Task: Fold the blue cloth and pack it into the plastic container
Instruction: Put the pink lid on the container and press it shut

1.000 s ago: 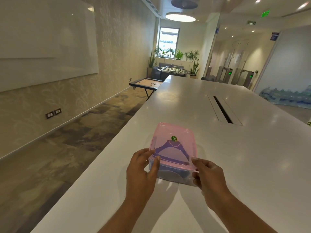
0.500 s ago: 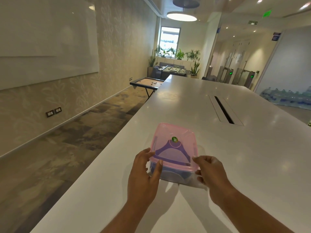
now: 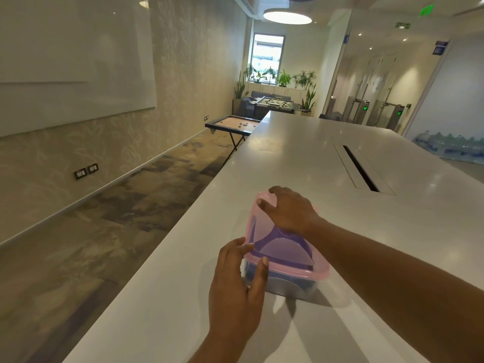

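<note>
Half a second on, the right hand [image 3: 289, 210] has left the near right corner of the pink lid [image 3: 281, 247] and now lies palm down across its far end, fingers spread flat and pressing on the plastic rather than pinching anything. Its forearm crosses above the lid's right edge. At the lid's near left corner, the left hand [image 3: 237, 289] is positioned much as before, thumb resting on the pink rim and the other fingers set against the side of the plastic container [image 3: 285, 285] beneath, a loose open clasp on that corner. Through the translucent lid and the clear wall under it, the blue cloth [image 3: 272, 244] shows folded inside the container, which the lid covers. Whether the lid is fully snapped down cannot be told. Container and hands sit on the long white table [image 3: 301, 158], near its left edge; well beyond the lid, a dark cable slot [image 3: 360, 167] runs along the tabletop. Farther off past the table's left edge stands a carrom board [image 3: 233, 124].
</note>
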